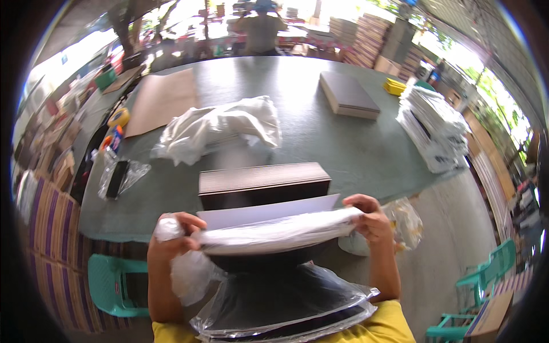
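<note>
Plastic wrap, likely light and slippery, just this side of the stack.
Left hand and right hand pinch its ends, fingers nearly closed (sensible, as its middle probably sags).

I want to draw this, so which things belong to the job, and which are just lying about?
Seems part of the job:
left hand
right hand
plastic wrapping
pale sheet behind it
stack of boards
dark wrapped pack

Seems just lying about:
brown paper
yellow roll
green stool
</note>
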